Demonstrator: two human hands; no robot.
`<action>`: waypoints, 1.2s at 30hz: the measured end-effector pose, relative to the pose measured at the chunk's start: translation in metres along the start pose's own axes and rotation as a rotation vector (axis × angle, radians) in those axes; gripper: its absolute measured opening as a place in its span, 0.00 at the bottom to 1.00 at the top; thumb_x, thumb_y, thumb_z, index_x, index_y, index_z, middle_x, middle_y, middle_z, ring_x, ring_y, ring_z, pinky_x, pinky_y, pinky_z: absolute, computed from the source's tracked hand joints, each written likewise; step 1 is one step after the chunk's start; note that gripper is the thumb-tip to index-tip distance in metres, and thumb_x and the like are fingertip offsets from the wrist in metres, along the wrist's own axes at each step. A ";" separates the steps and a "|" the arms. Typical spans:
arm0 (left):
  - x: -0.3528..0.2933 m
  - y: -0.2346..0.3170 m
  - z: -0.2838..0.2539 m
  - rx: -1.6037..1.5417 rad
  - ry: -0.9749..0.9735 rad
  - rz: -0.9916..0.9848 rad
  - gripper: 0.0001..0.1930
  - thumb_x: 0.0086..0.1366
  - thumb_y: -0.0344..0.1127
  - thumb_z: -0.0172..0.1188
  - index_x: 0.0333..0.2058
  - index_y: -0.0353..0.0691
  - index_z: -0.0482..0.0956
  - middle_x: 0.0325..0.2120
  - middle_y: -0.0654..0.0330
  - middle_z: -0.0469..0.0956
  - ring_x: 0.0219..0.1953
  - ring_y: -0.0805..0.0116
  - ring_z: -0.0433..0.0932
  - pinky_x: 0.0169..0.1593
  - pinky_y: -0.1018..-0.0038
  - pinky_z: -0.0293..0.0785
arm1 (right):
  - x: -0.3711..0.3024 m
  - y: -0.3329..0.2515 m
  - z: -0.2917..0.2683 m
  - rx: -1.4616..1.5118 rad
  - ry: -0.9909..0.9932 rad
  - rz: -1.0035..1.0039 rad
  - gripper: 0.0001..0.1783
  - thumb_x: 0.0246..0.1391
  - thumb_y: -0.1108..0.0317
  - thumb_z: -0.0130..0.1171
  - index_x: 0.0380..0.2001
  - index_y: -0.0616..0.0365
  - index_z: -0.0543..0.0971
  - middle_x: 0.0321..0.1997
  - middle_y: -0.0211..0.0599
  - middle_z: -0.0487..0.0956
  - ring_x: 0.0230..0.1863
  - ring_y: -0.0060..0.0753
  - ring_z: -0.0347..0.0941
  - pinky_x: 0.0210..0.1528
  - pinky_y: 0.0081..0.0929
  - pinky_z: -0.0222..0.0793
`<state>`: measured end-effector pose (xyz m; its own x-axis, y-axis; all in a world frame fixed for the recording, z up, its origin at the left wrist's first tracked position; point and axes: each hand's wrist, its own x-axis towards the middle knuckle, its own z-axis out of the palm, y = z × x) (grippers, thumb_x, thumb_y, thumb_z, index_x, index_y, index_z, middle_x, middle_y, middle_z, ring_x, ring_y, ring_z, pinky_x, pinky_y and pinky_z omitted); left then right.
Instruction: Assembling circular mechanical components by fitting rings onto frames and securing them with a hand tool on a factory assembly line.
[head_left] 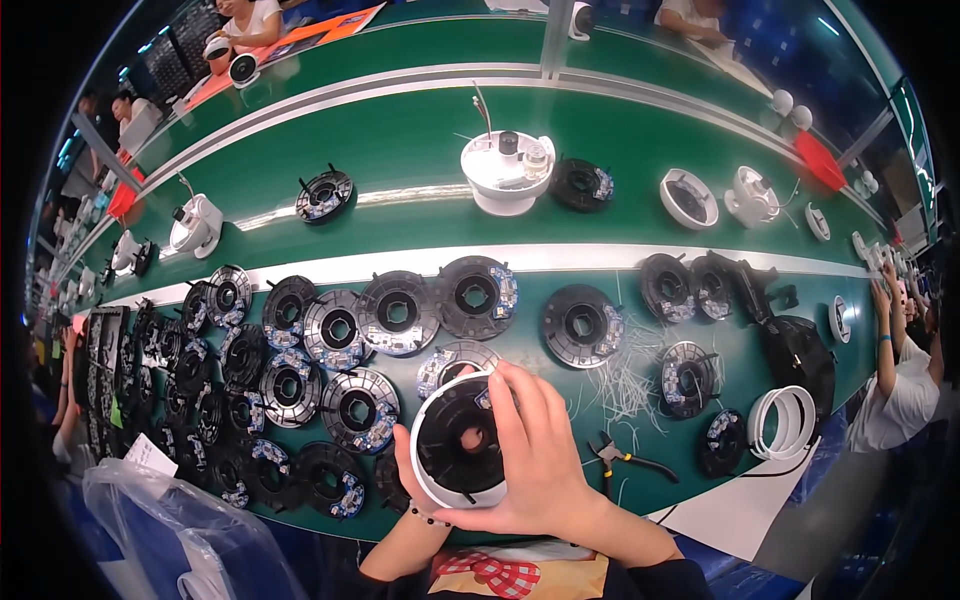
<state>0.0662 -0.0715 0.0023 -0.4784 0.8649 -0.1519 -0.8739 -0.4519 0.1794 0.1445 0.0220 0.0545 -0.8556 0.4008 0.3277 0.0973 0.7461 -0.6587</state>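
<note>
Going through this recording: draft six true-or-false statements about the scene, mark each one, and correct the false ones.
1. The left hand and right hand both hold a round white housing. True.
2. The pliers with yellow-and-black handles are in the right hand. False: they lie on the green tabletop.
3. A beaded bracelet is on the right wrist. False: it is on the left.
4. Grouped white rings lie right of the pliers. True.
5. A clear plastic bag is at lower left. True.
6. Loose thin white strips lie left of the housing. False: right.
</note>
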 end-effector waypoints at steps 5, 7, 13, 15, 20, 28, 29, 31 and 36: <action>0.001 0.004 0.010 0.222 -0.096 -0.010 0.49 0.50 0.67 0.45 0.60 0.37 0.42 0.57 0.53 0.54 0.58 0.60 0.58 0.59 0.66 0.55 | -0.001 -0.001 0.001 -0.044 0.000 0.027 0.61 0.22 0.40 0.67 0.54 0.69 0.52 0.54 0.57 0.56 0.52 0.58 0.55 0.52 0.49 0.51; -0.006 0.013 0.024 0.294 -0.104 0.011 0.50 0.47 0.65 0.49 0.60 0.38 0.41 0.57 0.53 0.55 0.57 0.61 0.59 0.58 0.66 0.57 | -0.002 -0.009 0.002 -0.012 0.023 -0.040 0.62 0.21 0.39 0.67 0.55 0.68 0.53 0.55 0.57 0.55 0.53 0.59 0.54 0.51 0.50 0.51; 0.007 0.018 0.011 0.101 -0.150 -0.247 0.45 0.43 0.48 0.55 0.59 0.38 0.46 0.54 0.52 0.60 0.54 0.61 0.64 0.57 0.67 0.59 | -0.009 0.008 0.002 -0.029 0.061 -0.032 0.63 0.21 0.37 0.66 0.56 0.67 0.51 0.57 0.59 0.53 0.55 0.61 0.52 0.53 0.53 0.48; 0.006 0.025 0.020 0.192 -0.074 -0.272 0.44 0.43 0.47 0.54 0.59 0.38 0.47 0.54 0.52 0.60 0.54 0.61 0.63 0.57 0.66 0.59 | -0.009 0.011 0.006 -0.007 0.075 -0.032 0.64 0.21 0.36 0.65 0.56 0.67 0.50 0.58 0.60 0.52 0.56 0.62 0.52 0.54 0.53 0.47; 0.020 0.035 0.030 0.250 -0.058 -0.321 0.35 0.48 0.46 0.49 0.54 0.33 0.58 0.50 0.51 0.65 0.51 0.58 0.66 0.55 0.64 0.62 | 0.000 0.019 0.003 0.016 0.124 -0.041 0.67 0.23 0.35 0.64 0.58 0.69 0.45 0.61 0.63 0.48 0.60 0.66 0.46 0.57 0.55 0.43; 0.097 0.049 0.038 0.400 0.068 -0.114 0.30 0.56 0.53 0.40 0.45 0.32 0.69 0.43 0.50 0.72 0.44 0.56 0.72 0.52 0.63 0.65 | -0.043 0.037 -0.039 -0.055 0.294 -0.050 0.56 0.34 0.42 0.64 0.59 0.61 0.48 0.61 0.63 0.49 0.61 0.66 0.45 0.59 0.54 0.41; 0.109 0.057 0.043 0.429 0.107 -0.069 0.28 0.56 0.53 0.40 0.44 0.32 0.70 0.42 0.50 0.73 0.43 0.57 0.72 0.51 0.63 0.67 | -0.061 0.043 -0.046 -0.096 0.244 -0.044 0.54 0.33 0.42 0.64 0.57 0.61 0.52 0.60 0.60 0.51 0.60 0.64 0.47 0.58 0.54 0.43; 0.160 0.059 0.027 0.456 0.129 -0.063 0.28 0.56 0.52 0.42 0.44 0.33 0.70 0.42 0.50 0.73 0.43 0.57 0.72 0.51 0.63 0.67 | -0.103 0.060 -0.062 -0.274 0.098 0.091 0.50 0.31 0.41 0.65 0.54 0.62 0.59 0.59 0.57 0.54 0.60 0.61 0.49 0.57 0.55 0.45; 0.239 0.090 0.006 0.599 0.152 -0.033 0.33 0.53 0.60 0.46 0.45 0.35 0.69 0.43 0.52 0.72 0.45 0.57 0.70 0.52 0.59 0.64 | -0.169 0.055 -0.065 -0.462 -0.146 0.424 0.47 0.31 0.41 0.64 0.50 0.64 0.65 0.58 0.54 0.57 0.58 0.60 0.51 0.54 0.58 0.48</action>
<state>-0.1265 0.0957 -0.0125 -0.4973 0.8156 -0.2959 -0.7095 -0.1860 0.6798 0.3273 0.0298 0.0067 -0.7518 0.6592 -0.0137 0.6235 0.7040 -0.3402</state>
